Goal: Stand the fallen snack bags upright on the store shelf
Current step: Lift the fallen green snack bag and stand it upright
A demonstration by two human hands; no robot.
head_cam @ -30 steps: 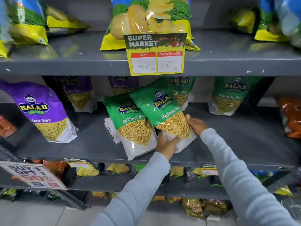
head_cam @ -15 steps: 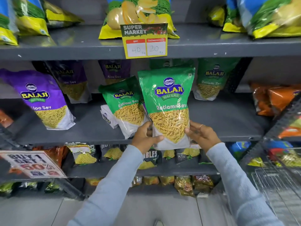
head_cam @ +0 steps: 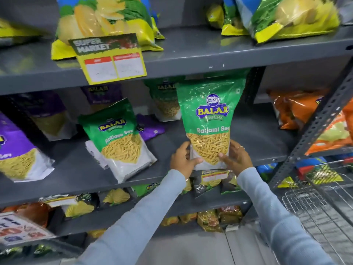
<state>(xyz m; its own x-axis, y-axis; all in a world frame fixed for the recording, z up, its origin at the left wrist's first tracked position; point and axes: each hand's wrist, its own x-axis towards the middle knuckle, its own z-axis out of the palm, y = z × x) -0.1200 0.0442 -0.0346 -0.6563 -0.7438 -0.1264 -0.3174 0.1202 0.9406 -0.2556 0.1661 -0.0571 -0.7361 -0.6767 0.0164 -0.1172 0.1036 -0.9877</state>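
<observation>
Green "Balaji Wafers Ratlami Sev" bag upright at frame centre, left hand and right hand clasping its lower sides, "Super Market" price tag upper left

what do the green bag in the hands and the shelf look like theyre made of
Green Ratlami Sev bag: looks like glossy plastic film, going by its sheen and crinkles, with what seems a clear window showing the sev. Shelf: likely grey painted metal, smooth, with small chips at the edge.

place: shop | evidence: snack-stocked grey shelves, price tag, wire basket
</observation>
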